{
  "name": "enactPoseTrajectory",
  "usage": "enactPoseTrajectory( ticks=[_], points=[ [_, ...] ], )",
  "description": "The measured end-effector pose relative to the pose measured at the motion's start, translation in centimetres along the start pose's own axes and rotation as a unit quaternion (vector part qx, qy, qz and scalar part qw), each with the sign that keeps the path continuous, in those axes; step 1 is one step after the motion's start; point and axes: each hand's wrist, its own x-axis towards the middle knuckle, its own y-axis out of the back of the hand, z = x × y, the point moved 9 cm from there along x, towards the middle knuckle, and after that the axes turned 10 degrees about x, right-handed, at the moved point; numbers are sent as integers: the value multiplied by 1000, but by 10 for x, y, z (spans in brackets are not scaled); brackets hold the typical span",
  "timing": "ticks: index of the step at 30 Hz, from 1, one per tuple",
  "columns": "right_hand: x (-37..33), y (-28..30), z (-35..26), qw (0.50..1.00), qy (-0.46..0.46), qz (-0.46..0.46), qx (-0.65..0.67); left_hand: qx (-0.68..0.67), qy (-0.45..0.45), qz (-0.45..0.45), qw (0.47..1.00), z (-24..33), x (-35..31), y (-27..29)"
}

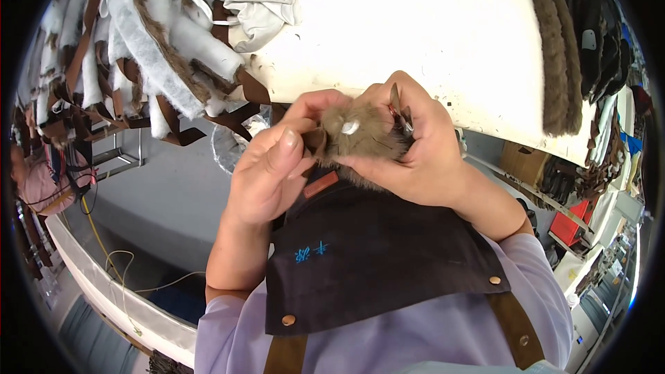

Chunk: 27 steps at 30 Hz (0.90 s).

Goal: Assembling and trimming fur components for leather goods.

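A piece of brown-grey fur [370,140] is held up in front of my chest, with a small white patch showing on its top. My left hand [267,166] is closed on the left end of the fur piece, where a brown band shows by the thumb and fingers. On the other side, my right hand [433,156] grips the fur piece with thumb and fingers. A small pair of snips [396,100], with metal blades and a bit of red, is tucked in the same right hand. Its lower part is hidden by the palm and fur.
Fur strips with white backing and brown bands [166,48] are heaped at the far left. Beside them, grey cloth [267,0] lies on the white table [415,21]. Long brown fur strips [554,48] lie at the right. A clear plastic bag [228,142] hangs below the table's edge.
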Motion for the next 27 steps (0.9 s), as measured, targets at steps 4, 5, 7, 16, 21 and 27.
enactPoseTrajectory(
  ticks=[4,5,7,16,21,27],
  points=[
    [0,2,-3,997,40,41,-44,467,-211,140,847,48,-10,13],
    [-1,3,-3,997,48,51,-41,500,-264,179,805,60,-15,8],
    [-3,4,-3,996,54,61,-37,582,-256,153,757,71,-12,-13],
    [-1,-3,24,926,-105,-8,362,211,-135,-16,968,18,3,-22],
    [-1,11,31,977,-70,63,194,67,-96,-19,993,8,7,-25],
    [-19,24,-9,985,14,113,127,137,-180,6,974,18,6,-12]
  ],
)
